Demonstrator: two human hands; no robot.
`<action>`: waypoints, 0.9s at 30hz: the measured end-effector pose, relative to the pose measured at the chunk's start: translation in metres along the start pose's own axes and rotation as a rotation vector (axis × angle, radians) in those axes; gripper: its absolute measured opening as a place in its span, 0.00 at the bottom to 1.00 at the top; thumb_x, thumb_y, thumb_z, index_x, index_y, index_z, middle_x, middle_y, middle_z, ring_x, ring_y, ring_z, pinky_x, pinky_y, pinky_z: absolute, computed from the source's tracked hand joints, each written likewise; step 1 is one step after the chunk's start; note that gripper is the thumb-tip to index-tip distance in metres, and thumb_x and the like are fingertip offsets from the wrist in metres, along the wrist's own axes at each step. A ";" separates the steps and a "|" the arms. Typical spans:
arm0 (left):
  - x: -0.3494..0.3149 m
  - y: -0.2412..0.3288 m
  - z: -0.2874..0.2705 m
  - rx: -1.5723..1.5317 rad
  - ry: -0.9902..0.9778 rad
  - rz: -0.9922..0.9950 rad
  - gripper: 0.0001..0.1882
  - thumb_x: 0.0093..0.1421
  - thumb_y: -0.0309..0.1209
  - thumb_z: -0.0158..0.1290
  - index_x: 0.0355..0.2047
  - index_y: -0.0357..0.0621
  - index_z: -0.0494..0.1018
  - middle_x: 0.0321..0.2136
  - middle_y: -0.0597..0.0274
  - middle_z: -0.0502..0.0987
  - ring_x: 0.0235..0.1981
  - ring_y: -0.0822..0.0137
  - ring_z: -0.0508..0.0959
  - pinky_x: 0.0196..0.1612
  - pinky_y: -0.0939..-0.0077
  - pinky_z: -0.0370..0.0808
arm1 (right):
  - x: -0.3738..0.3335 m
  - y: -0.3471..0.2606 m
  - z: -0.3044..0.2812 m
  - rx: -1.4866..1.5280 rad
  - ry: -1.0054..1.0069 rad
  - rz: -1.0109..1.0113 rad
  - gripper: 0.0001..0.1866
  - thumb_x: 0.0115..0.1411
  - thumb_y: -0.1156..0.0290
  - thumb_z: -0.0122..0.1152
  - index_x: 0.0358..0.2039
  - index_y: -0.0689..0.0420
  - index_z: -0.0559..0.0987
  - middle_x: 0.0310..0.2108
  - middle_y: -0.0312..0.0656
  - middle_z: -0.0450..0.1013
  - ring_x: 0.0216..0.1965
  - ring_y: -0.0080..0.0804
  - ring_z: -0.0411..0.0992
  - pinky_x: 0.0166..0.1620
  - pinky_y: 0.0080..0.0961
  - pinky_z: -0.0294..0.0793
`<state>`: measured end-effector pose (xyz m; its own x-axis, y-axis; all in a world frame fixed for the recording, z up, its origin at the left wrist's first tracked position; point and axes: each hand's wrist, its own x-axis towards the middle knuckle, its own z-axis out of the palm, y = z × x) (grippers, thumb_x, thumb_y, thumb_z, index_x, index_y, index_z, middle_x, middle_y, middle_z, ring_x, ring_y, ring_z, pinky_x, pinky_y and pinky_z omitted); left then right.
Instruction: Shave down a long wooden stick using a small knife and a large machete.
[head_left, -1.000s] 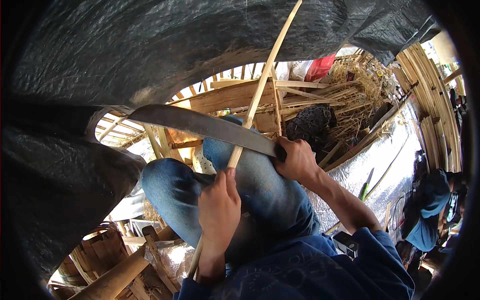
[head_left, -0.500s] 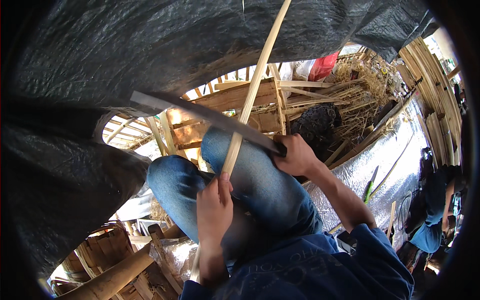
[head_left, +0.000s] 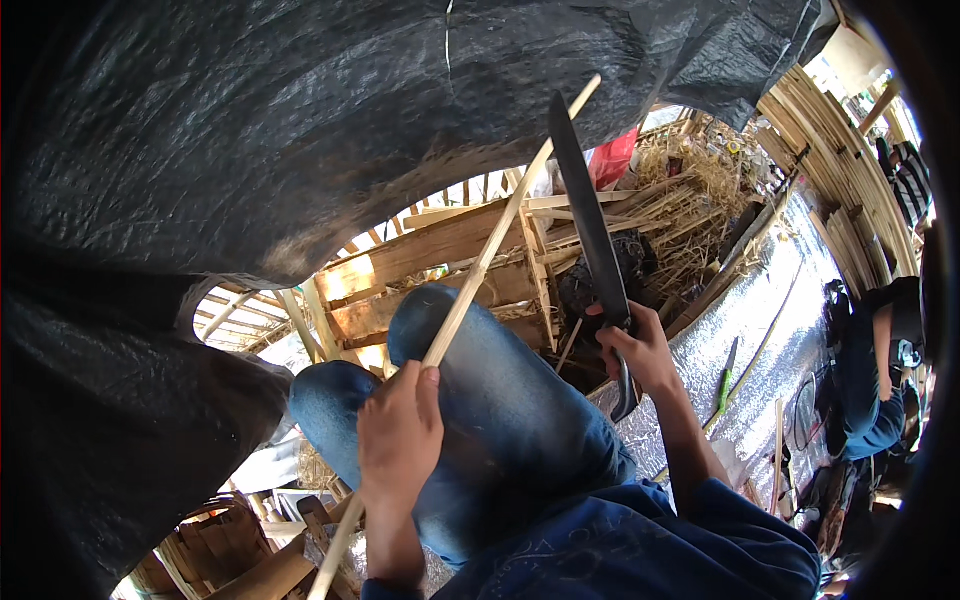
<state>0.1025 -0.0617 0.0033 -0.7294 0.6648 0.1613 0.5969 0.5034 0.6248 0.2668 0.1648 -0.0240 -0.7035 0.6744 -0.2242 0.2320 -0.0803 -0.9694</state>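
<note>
A long pale strip of bamboo or wood (head_left: 490, 250) runs slantwise across my knees, its far tip up before the black sheet. My left hand (head_left: 400, 425) is closed around it over my thigh, and its lower end shows again beneath my left wrist. In my right hand (head_left: 635, 350) is a machete (head_left: 588, 205) with a long dark blade and a dark handle. The blade points away from me, to the right of the strip and apart from it. Part of the handle is hidden by my fingers.
A black plastic sheet (head_left: 250, 130) hangs ahead and to the left. Straw and thin sticks (head_left: 690, 210) lie beyond my right hand. A silvery foil mat (head_left: 770, 320) carries a green-handled knife (head_left: 725, 385). Another person (head_left: 870, 370) sits far right; woven baskets (head_left: 215, 545) stand lower left.
The machete has lifted off the strip and swung from pointing left to pointing away from me. My left hand has shifted slightly left and nearer, drawing the strip's far end down.
</note>
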 end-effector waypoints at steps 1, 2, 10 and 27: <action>0.002 -0.002 -0.005 0.057 -0.004 0.009 0.12 0.62 0.34 0.48 0.25 0.39 0.67 0.17 0.47 0.73 0.22 0.46 0.76 0.24 0.56 0.70 | -0.004 0.002 -0.003 0.022 0.023 0.027 0.14 0.52 0.77 0.55 0.40 0.66 0.73 0.12 0.36 0.65 0.11 0.21 0.65 0.16 0.19 0.63; 0.008 -0.001 -0.010 0.098 -0.110 -0.063 0.12 0.61 0.37 0.49 0.26 0.42 0.67 0.18 0.49 0.74 0.23 0.45 0.76 0.27 0.54 0.70 | -0.006 0.003 -0.004 0.033 0.065 0.029 0.15 0.51 0.77 0.54 0.41 0.66 0.73 0.11 0.36 0.65 0.11 0.22 0.64 0.16 0.20 0.63; 0.041 0.006 -0.065 0.147 -0.184 -0.040 0.13 0.58 0.41 0.54 0.33 0.45 0.70 0.21 0.56 0.76 0.26 0.56 0.77 0.29 0.65 0.69 | -0.012 -0.022 0.003 0.170 0.115 -0.068 0.17 0.49 0.79 0.51 0.42 0.68 0.72 0.15 0.37 0.65 0.11 0.23 0.64 0.15 0.19 0.63; -0.007 0.051 -0.208 0.835 -0.128 -0.178 0.07 0.56 0.33 0.55 0.30 0.43 0.73 0.16 0.57 0.72 0.21 0.60 0.73 0.31 0.66 0.66 | 0.012 -0.034 0.078 0.190 -0.482 -0.012 0.14 0.55 0.79 0.55 0.43 0.69 0.72 0.18 0.36 0.66 0.11 0.20 0.64 0.14 0.17 0.61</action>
<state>0.0689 -0.1555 0.1931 -0.8220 0.5694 -0.0044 0.5642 0.8134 -0.1415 0.1980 0.1182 -0.0014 -0.9454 0.2647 -0.1903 0.1275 -0.2371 -0.9631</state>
